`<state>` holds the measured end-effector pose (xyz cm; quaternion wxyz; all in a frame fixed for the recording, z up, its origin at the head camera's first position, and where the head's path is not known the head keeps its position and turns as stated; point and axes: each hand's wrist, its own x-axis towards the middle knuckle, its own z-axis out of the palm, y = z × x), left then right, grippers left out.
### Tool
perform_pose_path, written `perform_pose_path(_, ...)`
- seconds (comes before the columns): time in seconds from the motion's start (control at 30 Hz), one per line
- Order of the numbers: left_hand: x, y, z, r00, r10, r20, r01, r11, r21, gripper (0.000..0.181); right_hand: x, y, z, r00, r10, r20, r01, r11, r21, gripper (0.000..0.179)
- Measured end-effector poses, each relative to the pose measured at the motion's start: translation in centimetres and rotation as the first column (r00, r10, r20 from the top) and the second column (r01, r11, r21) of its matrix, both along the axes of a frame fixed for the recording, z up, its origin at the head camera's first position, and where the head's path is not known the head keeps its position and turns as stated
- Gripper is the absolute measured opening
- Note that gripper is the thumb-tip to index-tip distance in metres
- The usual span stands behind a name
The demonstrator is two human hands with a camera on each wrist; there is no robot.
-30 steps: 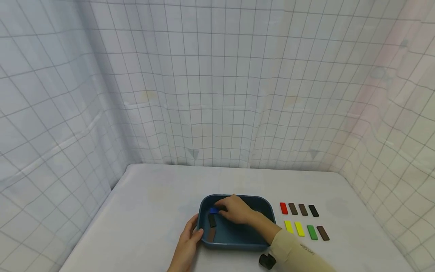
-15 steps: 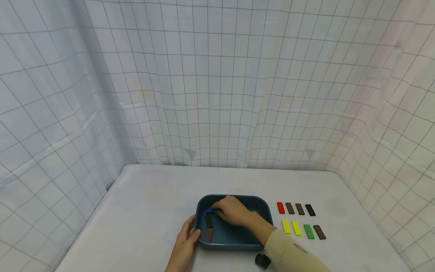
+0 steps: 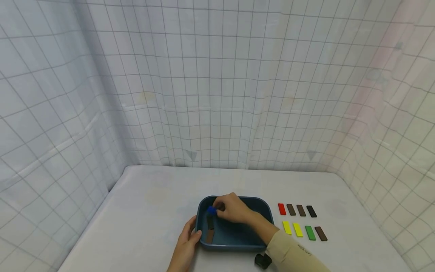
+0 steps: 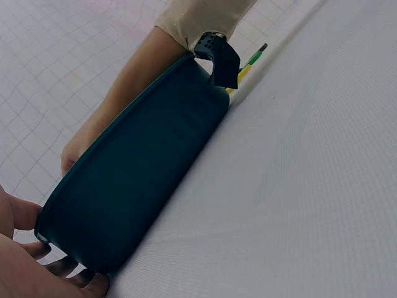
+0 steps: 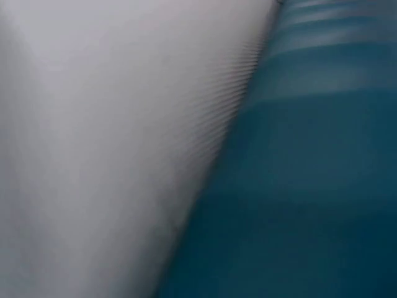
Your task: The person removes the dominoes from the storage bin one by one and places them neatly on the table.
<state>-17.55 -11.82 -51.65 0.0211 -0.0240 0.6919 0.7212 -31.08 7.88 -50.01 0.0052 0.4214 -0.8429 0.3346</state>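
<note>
A dark blue rectangular tub (image 3: pixel 234 248) stands on the white table. My left hand (image 3: pixel 186 240) grips its left rim, thumb over the edge and fingers against the outside wall, as the left wrist view also shows with the tub's outer side (image 4: pixel 133 161). Inside, my right hand (image 3: pixel 234 208) pinches a small blue block (image 3: pixel 212 210) near the back left corner; its fingertips partly cover the block. Below that block, a black block (image 3: pixel 210 222) and a brown block (image 3: pixel 210 236) lie in line along the left wall. The right wrist view holds only the tub's side (image 5: pixel 310 174) and white cloth.
Right of the tub lie two rows of flat blocks: a red block (image 3: pixel 282 209), brown ones, a black block (image 3: pixel 311 211), yellow ones, a green block (image 3: pixel 310 233) and another brown one. A black device (image 3: pixel 263 261) sits at my right wrist. White gridded curtains surround the table.
In the right hand the blue block has tilted, first showing only a thin edge, now a broader face. The left hand keeps its hold on the tub. The head view has shifted slightly.
</note>
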Motion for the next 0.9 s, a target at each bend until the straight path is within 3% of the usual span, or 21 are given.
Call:
perform_pose_path(0.23,-0.1,0.3,-0.1,1.000,0.007,-0.002,-0.007,1.000,-0.010,0.056,0.3,1.2,1.2,0.987,-0.035,0.156,0.053,0.993,-0.109,0.013)
perform_pose_path(0.33,-0.1,0.4,-0.1,1.000,0.011,0.001,-0.011,1.000,-0.013,0.057,0.8,1.9,2.0,0.970,-0.036,0.242,0.079,0.982,-0.173,0.014)
perform_pose_path(0.43,-0.1,0.5,-0.1,1.000,0.017,-0.001,-0.017,1.000,-0.010,0.056,1.4,2.5,2.7,0.933,-0.032,0.359,0.122,0.965,-0.231,0.018)
perform_pose_path(0.6,0.0,0.5,0.0,1.000,0.018,-0.009,-0.018,1.000,-0.011,0.056,2.1,3.5,3.0,0.839,-0.006,0.544,0.209,0.927,-0.312,0.019)
perform_pose_path(0.73,0.0,0.3,0.1,1.000,0.021,-0.013,-0.022,1.000,-0.017,0.056,2.4,4.3,3.4,0.774,-0.004,0.633,0.289,0.892,-0.348,0.018)
perform_pose_path(0.9,-0.1,0.1,0.1,1.000,0.023,0.004,-0.023,1.000,-0.019,0.056,2.8,5.7,3.6,0.751,-0.003,0.660,0.329,0.868,-0.371,0.019)
